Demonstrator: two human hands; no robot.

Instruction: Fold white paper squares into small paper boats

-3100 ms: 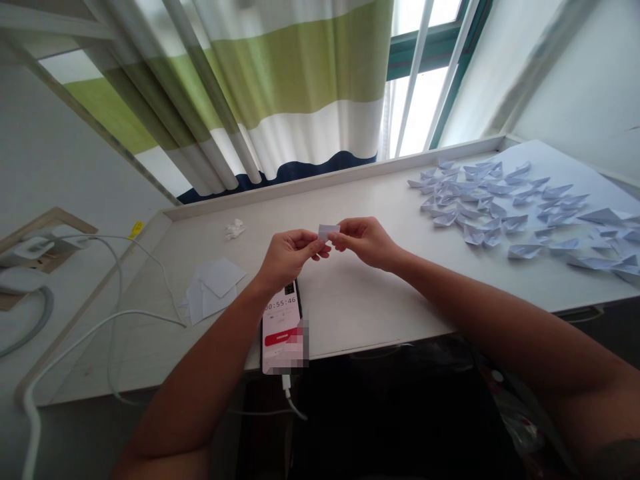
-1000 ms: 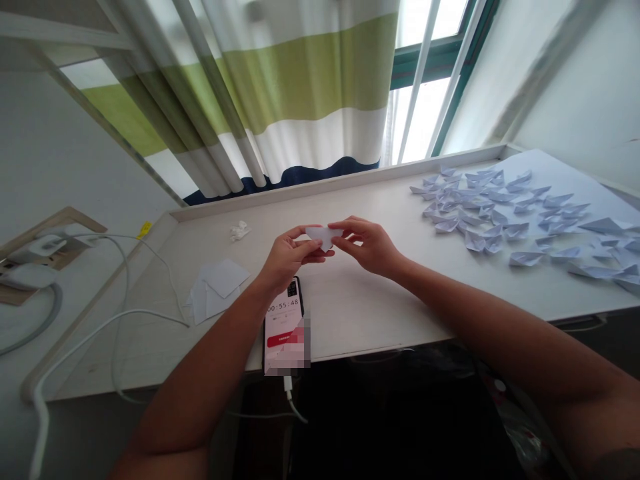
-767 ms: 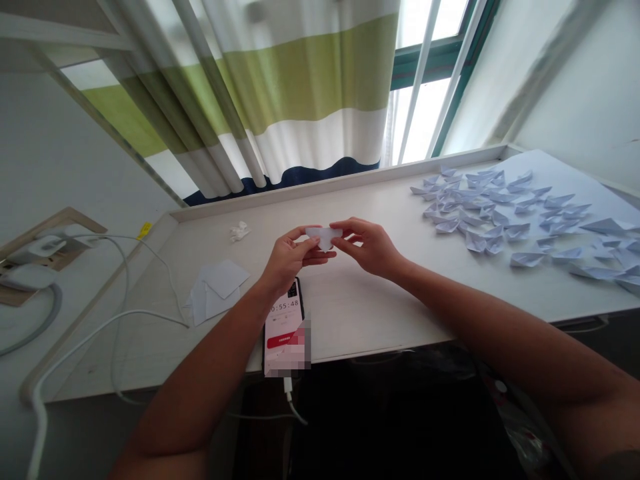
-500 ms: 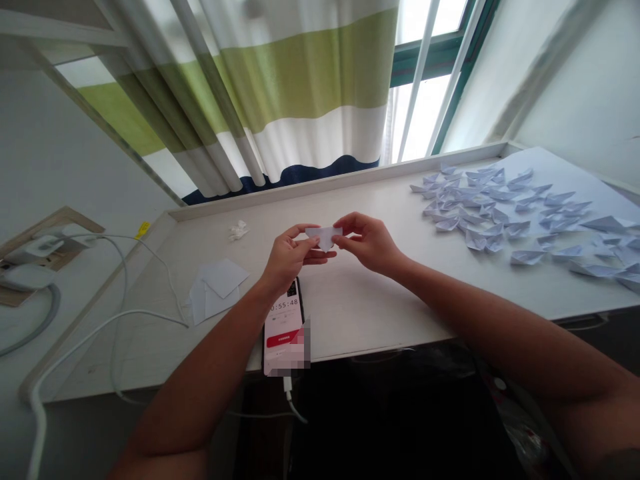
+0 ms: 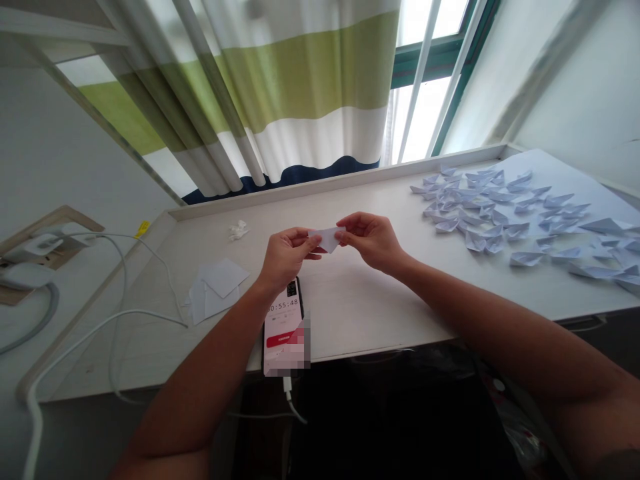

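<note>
A small folded piece of white paper (image 5: 328,239) is held up above the desk, its lower edge coming to a point. My left hand (image 5: 289,255) pinches its left end between thumb and fingers. The right end is gripped by my right hand (image 5: 373,241), thumb in front and fingers behind. Below my left wrist lies a phone (image 5: 283,327) with a running timer on its screen. Loose white paper sheets (image 5: 226,277) rest on the desk to the left of my left hand.
Many folded paper boats (image 5: 483,200) crowd the right side of the white desk (image 5: 350,313). A crumpled white scrap (image 5: 239,231) lies at the back left. White cables (image 5: 100,327) run along the left edge from a power strip (image 5: 45,250). A curtain (image 5: 300,80) hangs behind.
The folded paper has tilted, its lower point swinging slightly to the right. My fingers have shifted a little on its two ends.
</note>
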